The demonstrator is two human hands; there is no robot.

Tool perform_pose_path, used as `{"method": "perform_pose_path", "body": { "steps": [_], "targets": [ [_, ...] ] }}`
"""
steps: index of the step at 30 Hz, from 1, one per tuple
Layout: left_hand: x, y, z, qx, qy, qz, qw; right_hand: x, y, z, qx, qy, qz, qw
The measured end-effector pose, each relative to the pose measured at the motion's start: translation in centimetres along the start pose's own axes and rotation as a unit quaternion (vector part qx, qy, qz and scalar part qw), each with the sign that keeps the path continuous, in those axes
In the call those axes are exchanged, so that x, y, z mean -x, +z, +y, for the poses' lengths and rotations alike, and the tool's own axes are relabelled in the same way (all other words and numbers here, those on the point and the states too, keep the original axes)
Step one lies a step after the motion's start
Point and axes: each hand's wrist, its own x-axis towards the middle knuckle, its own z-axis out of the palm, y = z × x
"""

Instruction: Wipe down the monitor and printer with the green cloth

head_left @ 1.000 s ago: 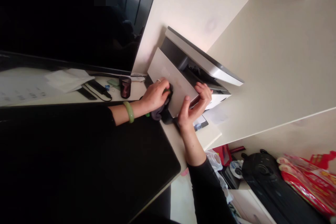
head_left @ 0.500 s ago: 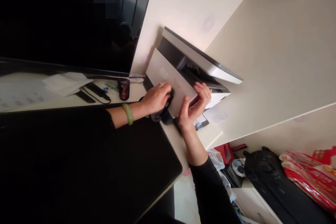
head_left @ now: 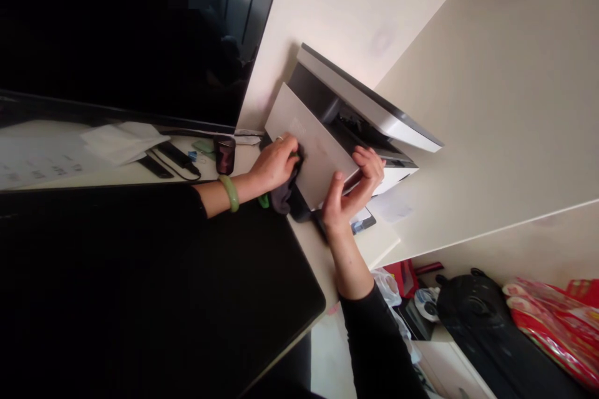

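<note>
Head view: with a green bangle (head_left: 228,193) at its wrist, the left hand (head_left: 272,165) clenches a dark cloth (head_left: 282,195) against the pale front panel (head_left: 321,159) of the printer (head_left: 358,95) by the wall. It has slid slightly left, baring more cloth, so the wiping seems unfinished. The right hand (head_left: 350,201) stays clasping the panel's right edge, thumb in front, fingers beyond.

White-and-black printer (head_left: 324,161), dark grey cloth (head_left: 281,198), green bangle (head_left: 229,192)
</note>
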Motion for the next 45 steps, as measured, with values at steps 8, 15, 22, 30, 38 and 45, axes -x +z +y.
{"method": "perform_pose_path", "body": {
  "steps": [8,15,22,30,38,45],
  "targets": [
    [1.3,0.0,2.5,0.053,0.071,-0.025,0.996,0.0,-0.2,-0.1,-0.008,0.011,-0.004,1.000],
    [0.1,0.0,2.2,0.028,-0.029,0.033,0.999,-0.1,-0.2,-0.3,-0.020,0.018,-0.001,1.000],
    [0.4,0.1,3.9,0.079,0.071,0.008,0.994,0.0,0.0,-0.4,-0.033,0.023,0.011,0.999],
    [1.0,0.5,3.7,0.086,0.071,0.034,0.993,0.0,-0.3,-0.4,-0.032,0.029,0.001,0.999],
    [1.1,0.2,3.7,0.091,0.013,0.046,0.995,-0.2,-0.7,-0.5,-0.026,0.027,-0.015,0.999],
    [0.3,0.1,3.4,0.096,0.041,0.013,0.994,-0.3,-0.7,-0.5,-0.038,0.022,-0.006,0.999]
  ]
}}
